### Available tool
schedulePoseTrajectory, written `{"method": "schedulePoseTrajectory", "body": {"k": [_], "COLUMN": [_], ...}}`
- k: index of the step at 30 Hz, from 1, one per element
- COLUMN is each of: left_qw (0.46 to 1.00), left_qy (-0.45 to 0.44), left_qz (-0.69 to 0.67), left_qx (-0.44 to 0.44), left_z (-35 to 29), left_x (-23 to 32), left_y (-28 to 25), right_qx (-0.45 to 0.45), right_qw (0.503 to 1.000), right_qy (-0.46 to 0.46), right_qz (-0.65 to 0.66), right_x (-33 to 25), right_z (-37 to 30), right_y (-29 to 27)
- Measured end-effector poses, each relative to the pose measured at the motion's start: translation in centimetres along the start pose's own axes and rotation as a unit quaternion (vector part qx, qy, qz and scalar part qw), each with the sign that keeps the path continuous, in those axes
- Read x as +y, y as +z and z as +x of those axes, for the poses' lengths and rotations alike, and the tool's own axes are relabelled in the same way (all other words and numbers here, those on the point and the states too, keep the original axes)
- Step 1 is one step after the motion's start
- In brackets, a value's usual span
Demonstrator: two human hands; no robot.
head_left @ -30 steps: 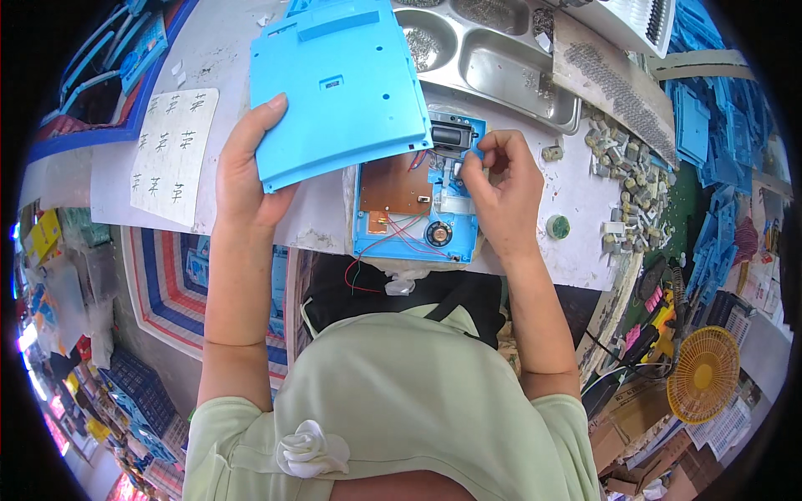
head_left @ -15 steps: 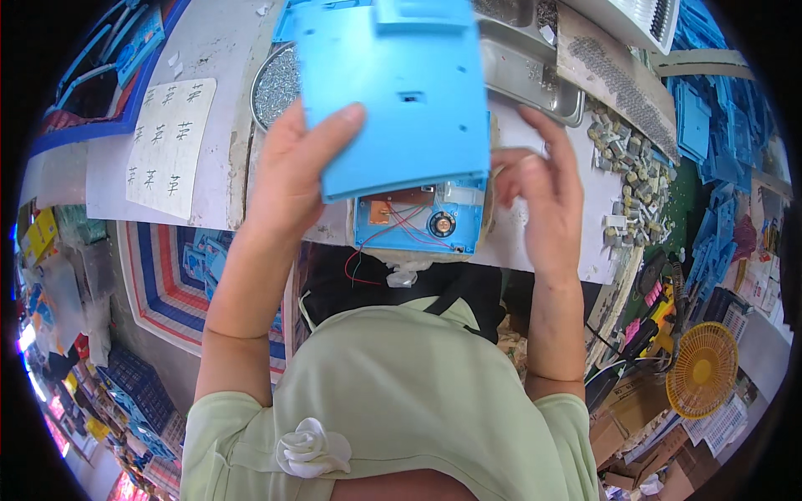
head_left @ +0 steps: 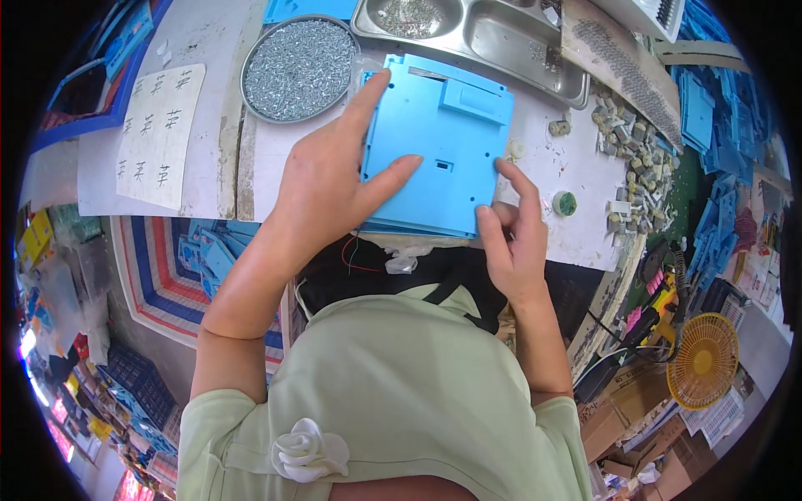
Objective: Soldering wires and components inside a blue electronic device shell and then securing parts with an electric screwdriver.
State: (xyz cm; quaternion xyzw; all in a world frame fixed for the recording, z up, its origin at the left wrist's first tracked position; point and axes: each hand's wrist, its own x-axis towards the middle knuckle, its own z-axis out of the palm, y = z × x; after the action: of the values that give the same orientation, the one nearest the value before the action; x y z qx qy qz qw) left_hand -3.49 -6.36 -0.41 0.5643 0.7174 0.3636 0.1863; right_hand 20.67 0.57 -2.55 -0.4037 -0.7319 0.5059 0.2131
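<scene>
Fingers of left hand spread flat on blue panel; right hand pinches its edge; round tray holds screws.

The blue plastic cover lies flat on the white worktop, with the left hand spread over its left part and the right hand at its near right corner. To the left, a bare strip of worktop runs between the cover and the paper sheet, open for a hand. Just behind that strip, the round tray of screws blocks the far left. The steel tray closes off the far side, touching or nearly touching the cover's back edge. To the right, a narrow clear patch holds a small green cap, then a heap of small grey parts bars the way.
</scene>
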Motion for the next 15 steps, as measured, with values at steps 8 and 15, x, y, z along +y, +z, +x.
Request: {"method": "schedulePoseTrajectory", "body": {"k": [8,15], "left_qw": [0.994,0.993], "left_qy": [-0.097,-0.06], "left_qz": [-0.019,-0.054], "left_qx": [0.035,0.085], "left_z": [-2.9,-5.2], "left_x": [0.6,-1.6], "left_y": [0.0,1.4], "right_qx": [-0.066,-0.081], "right_qw": [0.985,0.924], "right_qy": [-0.101,-0.149], "right_qz": [-0.124,-0.343], "right_x": [-0.9,-2.9], "right_z": [1.6,1.7], "right_y": [-1.0,-1.0]}}
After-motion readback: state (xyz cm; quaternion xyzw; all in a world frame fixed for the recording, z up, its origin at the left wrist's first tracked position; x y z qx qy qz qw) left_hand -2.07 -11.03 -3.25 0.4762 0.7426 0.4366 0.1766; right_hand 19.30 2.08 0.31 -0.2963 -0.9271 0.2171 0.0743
